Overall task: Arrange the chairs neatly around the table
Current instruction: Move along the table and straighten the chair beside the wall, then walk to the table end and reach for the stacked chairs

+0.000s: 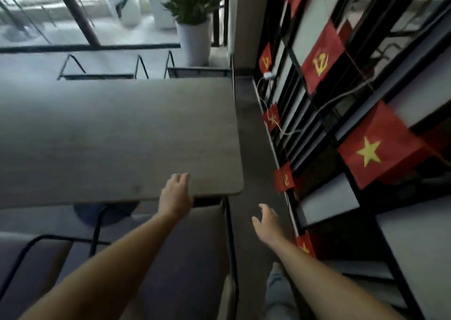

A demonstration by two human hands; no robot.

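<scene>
Grey floor (pixel 253 134) running along a flag-hung black shelf (pixel 324 134). Closest in, a grey cushioned chair with thin black metal frame (pixel 185 251) is sitting tucked at the near edge of the pale wood-grain table (pixel 117 134). Left hand (pixel 174 196) is resting open on that edge, right hand (pixel 267 224) is hanging loose, gripping nothing. Two more black-framed chairs (pixel 197 72) are sitting at the far side.

a long grey wood-grain table with rounded corners (pixel 117 134) fills the middle of the view. a grey cushioned chair with a thin black metal frame (pixel 185 251) sits tucked against its near edge. two black metal-framed chairs (pixel 97 75) (pixel 197 71) stand at the far edge, partly hidden by the tabletop.
</scene>
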